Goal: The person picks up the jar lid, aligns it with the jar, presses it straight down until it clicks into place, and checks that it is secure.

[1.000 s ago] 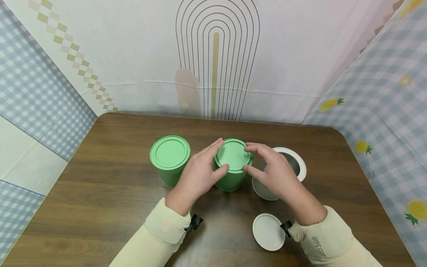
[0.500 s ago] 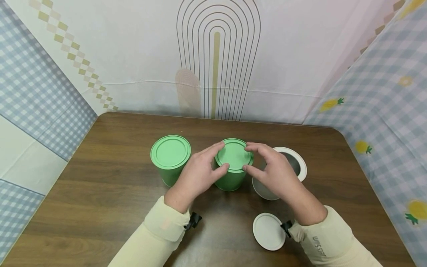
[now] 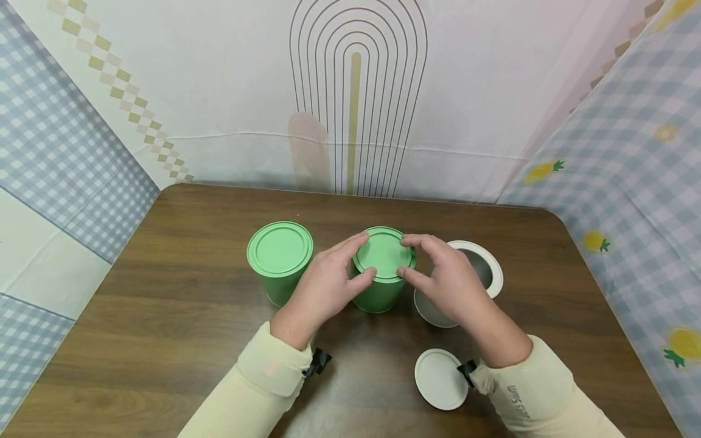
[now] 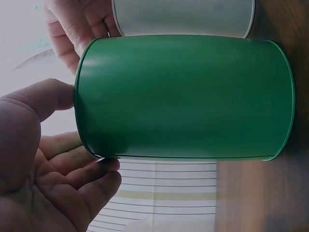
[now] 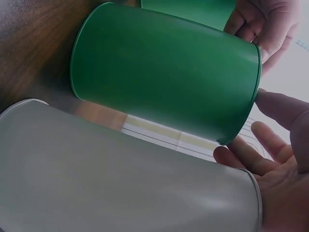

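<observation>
I see the middle can point(image 3: 378, 297) left of the white can point(image 3: 435, 310); my left hand point(image 3: 327, 277) and right hand point(image 3: 453, 278) curl their fingers round its rim point(image 3: 386, 280). Probably light, stiff, slick: best held there.

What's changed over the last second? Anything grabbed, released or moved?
Hardly anything: the right sleeve has edged slightly left. Nothing was visibly taken hold of or let go: the left grip and right grip stay at the rim of the middle green can, which hasn't visibly moved. The left green can, open pale can and white lid look unchanged.
</observation>
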`<state>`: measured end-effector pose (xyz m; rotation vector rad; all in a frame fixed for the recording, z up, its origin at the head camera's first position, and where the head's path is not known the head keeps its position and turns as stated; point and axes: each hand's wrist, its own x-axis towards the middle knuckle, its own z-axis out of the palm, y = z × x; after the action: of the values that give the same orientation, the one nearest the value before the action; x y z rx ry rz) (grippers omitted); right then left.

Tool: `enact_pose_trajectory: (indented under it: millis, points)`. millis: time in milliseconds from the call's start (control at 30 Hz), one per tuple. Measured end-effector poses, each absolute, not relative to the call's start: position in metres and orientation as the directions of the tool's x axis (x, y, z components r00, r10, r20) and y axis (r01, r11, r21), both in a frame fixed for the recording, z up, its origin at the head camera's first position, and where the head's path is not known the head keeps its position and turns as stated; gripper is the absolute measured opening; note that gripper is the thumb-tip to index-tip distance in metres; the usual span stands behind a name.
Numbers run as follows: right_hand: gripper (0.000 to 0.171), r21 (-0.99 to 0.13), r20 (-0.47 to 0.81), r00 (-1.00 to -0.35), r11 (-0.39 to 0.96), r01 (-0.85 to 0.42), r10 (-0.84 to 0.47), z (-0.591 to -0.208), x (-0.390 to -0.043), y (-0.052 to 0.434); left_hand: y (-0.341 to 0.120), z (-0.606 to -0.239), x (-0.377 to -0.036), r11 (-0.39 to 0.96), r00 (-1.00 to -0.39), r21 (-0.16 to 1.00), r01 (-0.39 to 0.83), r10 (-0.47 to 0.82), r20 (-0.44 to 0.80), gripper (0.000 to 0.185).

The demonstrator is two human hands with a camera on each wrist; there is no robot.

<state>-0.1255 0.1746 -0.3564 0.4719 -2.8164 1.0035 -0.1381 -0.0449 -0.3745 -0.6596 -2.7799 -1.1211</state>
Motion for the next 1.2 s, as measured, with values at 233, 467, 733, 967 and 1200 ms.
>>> enact_pose_trajectory:
  millis: [233,467,733,967,1200]
  points:
    - [0.046,-0.594,0.111,-0.964,0.761,-0.259,-0.242,-0.349,-0.129,0.168,-0.047,-0.375,-0.135,0.643,-0.905,0.641,0.419,0.351,0.239,0.055]
    - [0.045,-0.573,0.056,-0.967,0.785,-0.234,-0.248,-0.343,-0.132,0.164,-0.047,-0.378,-0.134,0.639,-0.907,0.647,0.416,0.339,0.25,0.054]
    - [0.043,-0.559,0.125,-0.955,0.776,-0.291,-0.268,-0.346,-0.132,0.168,-0.045,-0.382,-0.132,0.632,-0.899,0.639,0.438,0.327,0.292,0.054]
    - [0.037,-0.573,0.188,-0.946,0.752,-0.325,-0.265,-0.35,-0.124,0.174,-0.044,-0.388,-0.13,0.613,-0.883,0.635,0.47,0.336,0.329,0.053]
    - [0.037,-0.568,0.242,-0.934,0.742,-0.356,-0.263,-0.349,-0.117,0.177,-0.042,-0.389,-0.125,0.587,-0.87,0.643,0.493,0.312,0.382,0.058]
